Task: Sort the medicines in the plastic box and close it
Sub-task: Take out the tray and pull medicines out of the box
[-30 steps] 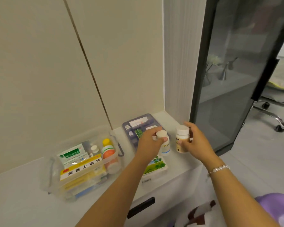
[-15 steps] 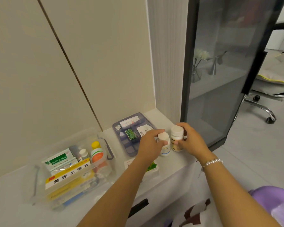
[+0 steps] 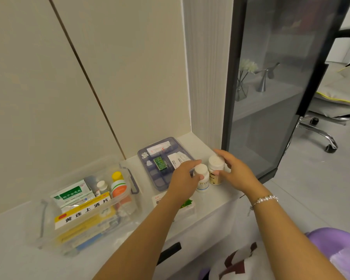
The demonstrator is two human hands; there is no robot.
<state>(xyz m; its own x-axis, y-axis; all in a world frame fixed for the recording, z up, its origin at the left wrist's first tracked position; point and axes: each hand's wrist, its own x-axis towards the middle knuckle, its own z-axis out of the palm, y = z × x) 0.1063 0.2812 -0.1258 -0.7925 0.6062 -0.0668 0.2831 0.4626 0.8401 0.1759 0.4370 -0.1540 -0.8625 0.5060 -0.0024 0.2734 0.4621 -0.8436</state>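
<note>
Cream panelled wall (image 3: 38, 87) behind; smoked-glass cabinet door (image 3: 271, 87) at right, office chair (image 3: 327, 110) beyond. White bench (image 3: 14, 249) carries clear plastic box (image 3: 85, 209), open, packed with cartons and bottles; purple tray (image 3: 162, 164) just right of it. Left hand (image 3: 183, 181) clamped on small white bottle (image 3: 202, 178); right hand (image 3: 237, 172) clamped on taller bottle (image 3: 216, 170), bottles side by side

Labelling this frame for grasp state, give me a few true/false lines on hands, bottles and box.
1. Each hand grips a white-capped bottle. True: left hand on the shorter bottle, right hand on the taller bottle.
2. The clear plastic box is closed. False: it stands open, no lid on it.
3. A bracelet is on the right wrist. True.
4. The purple tray sits inside the box. False: it lies on the counter beside it.
</note>
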